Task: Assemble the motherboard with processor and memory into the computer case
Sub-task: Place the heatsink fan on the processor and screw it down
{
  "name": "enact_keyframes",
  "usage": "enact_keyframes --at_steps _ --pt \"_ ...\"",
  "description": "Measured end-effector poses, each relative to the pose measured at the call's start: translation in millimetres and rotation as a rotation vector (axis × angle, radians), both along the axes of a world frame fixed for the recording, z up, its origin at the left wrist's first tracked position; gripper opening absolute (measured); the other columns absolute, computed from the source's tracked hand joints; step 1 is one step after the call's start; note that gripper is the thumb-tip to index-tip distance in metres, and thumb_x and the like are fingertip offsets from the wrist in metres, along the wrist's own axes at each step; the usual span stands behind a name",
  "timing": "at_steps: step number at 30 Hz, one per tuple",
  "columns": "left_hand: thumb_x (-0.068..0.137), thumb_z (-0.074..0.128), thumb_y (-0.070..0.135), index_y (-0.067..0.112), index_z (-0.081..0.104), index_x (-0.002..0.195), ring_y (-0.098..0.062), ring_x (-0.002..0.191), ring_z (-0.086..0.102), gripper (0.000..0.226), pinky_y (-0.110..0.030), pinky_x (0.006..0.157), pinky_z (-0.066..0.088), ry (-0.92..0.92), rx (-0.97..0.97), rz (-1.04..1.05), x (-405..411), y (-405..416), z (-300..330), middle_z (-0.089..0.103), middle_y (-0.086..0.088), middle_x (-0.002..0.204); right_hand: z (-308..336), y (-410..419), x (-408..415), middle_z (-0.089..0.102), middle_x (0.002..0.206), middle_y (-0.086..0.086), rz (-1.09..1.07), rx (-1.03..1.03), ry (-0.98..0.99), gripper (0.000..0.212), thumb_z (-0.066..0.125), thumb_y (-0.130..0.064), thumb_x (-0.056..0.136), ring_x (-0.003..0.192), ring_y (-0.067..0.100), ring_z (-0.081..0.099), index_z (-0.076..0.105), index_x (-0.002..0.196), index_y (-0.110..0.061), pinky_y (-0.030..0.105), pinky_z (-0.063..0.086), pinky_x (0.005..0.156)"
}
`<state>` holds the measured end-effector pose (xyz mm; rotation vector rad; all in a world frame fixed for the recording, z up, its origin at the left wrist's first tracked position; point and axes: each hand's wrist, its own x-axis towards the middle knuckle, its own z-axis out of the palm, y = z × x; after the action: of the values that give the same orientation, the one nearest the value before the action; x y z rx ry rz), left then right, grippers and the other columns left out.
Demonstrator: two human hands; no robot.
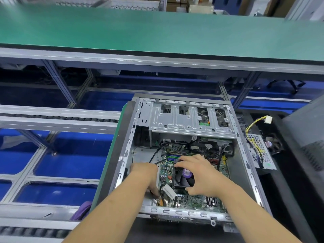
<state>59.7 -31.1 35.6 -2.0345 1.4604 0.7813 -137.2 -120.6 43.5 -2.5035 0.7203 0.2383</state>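
Note:
An open grey computer case (245,155) lies on its side in front of me. Inside it sits the green motherboard (192,201) with a black cooler fan (182,179) bearing a purple label. My right hand (203,176) spans the fan, fingers curled over its far edge and thumb at its near edge. My left hand (145,174) reaches down at the board's left edge, its fingertips hidden by the board and black cables. A white connector (169,191) lies just left of the fan.
A silver drive cage (184,120) bridges the case's far end. A perforated power supply (259,151) with yellow and black wires and a white plug (268,119) lies right of the case. A green shelf (157,32) runs overhead. Roller conveyor rails (52,118) lie to the left.

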Motion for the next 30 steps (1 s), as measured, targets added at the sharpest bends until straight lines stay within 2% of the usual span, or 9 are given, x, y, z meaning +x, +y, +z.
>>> enact_keyframes --at_steps 2,5,8,11,15,17,21,26,30 --pt "0.071 0.076 0.065 0.017 0.05 0.076 -0.021 0.088 0.061 0.054 -0.037 0.079 0.046 0.015 0.016 0.006 -0.7 -0.1 0.8 0.062 0.007 0.087 -0.1 0.2 -0.8 0.03 0.154 -0.021 -0.002 0.007 -0.005 0.082 0.074 -0.033 0.074 0.134 0.012 0.022 0.041 0.149 -0.04 0.038 0.024 0.117" --pt "0.073 0.082 0.051 0.019 0.056 0.104 -0.025 0.106 0.063 0.052 -0.04 0.086 0.048 -0.017 0.086 -0.034 -2.3 -0.1 4.1 0.064 0.004 0.111 -0.1 -0.4 -2.3 0.03 0.154 -0.022 -0.013 0.032 -0.01 0.083 0.075 -0.033 0.073 0.133 0.01 0.022 0.042 0.148 -0.042 0.037 0.025 0.116" --pt "0.077 0.083 0.034 0.019 0.053 0.099 -0.025 0.104 0.064 0.041 -0.039 0.081 0.048 0.018 0.085 -0.05 -3.5 -1.6 4.7 0.063 0.001 0.106 -0.8 -1.3 -3.2 0.03 0.154 -0.022 -0.011 0.032 -0.01 0.083 0.075 -0.034 0.072 0.131 0.008 0.022 0.042 0.148 -0.042 0.037 0.027 0.116" --pt "0.078 0.081 0.028 0.016 0.052 0.092 -0.025 0.096 0.064 0.034 -0.039 0.085 0.053 0.08 0.068 -0.021 -2.3 -1.8 1.8 0.06 0.001 0.095 -1.8 -1.0 -2.5 0.031 0.153 -0.023 -0.006 0.033 -0.022 0.081 0.076 -0.033 0.072 0.132 0.008 0.023 0.044 0.146 -0.043 0.036 0.027 0.117" --pt "0.086 0.054 0.012 0.017 0.053 0.096 -0.024 0.083 0.058 0.01 -0.032 0.071 0.047 0.095 -0.263 0.168 -0.4 -5.2 1.4 0.059 -0.001 0.093 -1.8 -0.3 -0.5 0.029 0.156 -0.022 -0.003 0.026 -0.015 0.083 0.076 -0.031 0.073 0.137 0.007 0.021 0.043 0.147 -0.043 0.035 0.026 0.119" --pt "0.091 0.046 0.017 0.017 0.057 0.099 -0.023 0.079 0.057 0.013 -0.03 0.067 0.044 0.171 -0.412 0.338 -0.1 -10.8 0.9 0.063 -0.001 0.092 -0.4 0.3 -0.1 0.029 0.158 -0.021 -0.008 0.037 -0.012 0.083 0.076 -0.029 0.073 0.138 0.007 0.021 0.043 0.147 -0.042 0.035 0.024 0.12" --pt "0.101 0.045 0.036 0.016 0.044 0.067 -0.019 0.056 0.046 0.039 -0.027 0.057 0.036 0.428 -0.426 0.516 -4.1 -16.6 -4.2 0.048 0.0 0.06 2.7 2.1 1.2 0.027 0.16 -0.019 -0.001 -0.002 0.023 0.082 0.075 -0.03 0.075 0.14 0.009 0.02 0.04 0.149 -0.041 0.042 0.024 0.12" --pt "0.094 0.059 0.017 0.014 0.052 0.091 -0.022 0.068 0.047 0.008 -0.026 0.062 0.038 0.508 -0.417 0.547 -3.6 -19.4 -3.6 0.052 -0.008 0.079 3.9 3.8 3.1 0.022 0.162 -0.019 -0.004 -0.004 0.05 0.087 0.074 -0.03 0.077 0.143 0.009 0.016 0.032 0.153 -0.043 0.044 0.02 0.12" --pt "0.088 0.059 0.005 0.013 0.051 0.108 -0.018 0.071 0.051 0.023 -0.027 0.055 0.039 0.484 -0.43 0.56 -2.0 -16.1 -1.5 0.053 -0.002 0.084 2.5 4.3 2.9 0.019 0.163 -0.021 -0.009 0.001 0.055 0.089 0.072 -0.029 0.078 0.145 0.008 0.012 0.028 0.154 -0.045 0.045 0.016 0.118"
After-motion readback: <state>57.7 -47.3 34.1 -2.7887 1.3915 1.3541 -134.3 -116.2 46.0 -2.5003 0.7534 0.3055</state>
